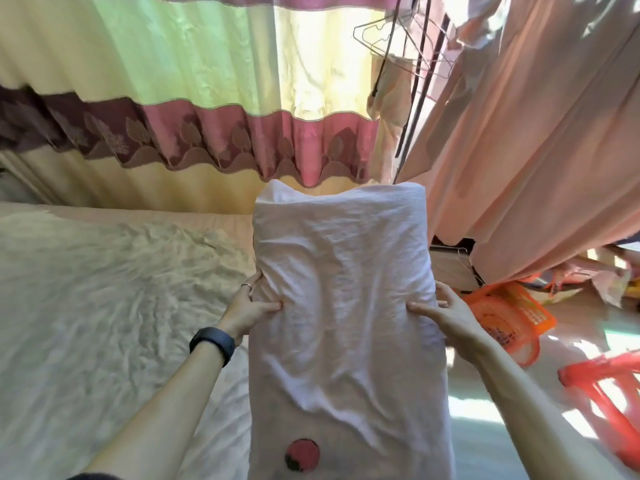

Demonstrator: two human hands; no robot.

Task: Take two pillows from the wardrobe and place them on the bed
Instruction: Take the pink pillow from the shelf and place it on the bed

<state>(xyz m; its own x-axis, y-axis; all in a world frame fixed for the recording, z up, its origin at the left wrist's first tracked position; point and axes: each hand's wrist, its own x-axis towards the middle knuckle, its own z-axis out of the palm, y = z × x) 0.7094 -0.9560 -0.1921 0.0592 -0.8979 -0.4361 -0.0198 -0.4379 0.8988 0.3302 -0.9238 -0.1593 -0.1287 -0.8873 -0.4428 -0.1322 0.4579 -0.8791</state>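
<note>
A long white pillow (346,306) with a small red fruit print near its lower end is held lengthwise in front of me, above the right edge of the bed (104,306). My left hand (251,308) grips its left side, thumb pressed into the cloth; a ring and a dark wristband show. On the opposite side, my right hand (446,315) clasps the pillow with its fingers spread. The bed has a rumpled pale sheet. No second pillow and no wardrobe are in view.
A striped yellow and pink curtain (207,98) hangs behind the bed. Peach cloth (519,150) and wire hangers (398,39) hang at the right. An orange plastic basket (509,317) and a red plastic stool (606,393) stand on the floor at the right.
</note>
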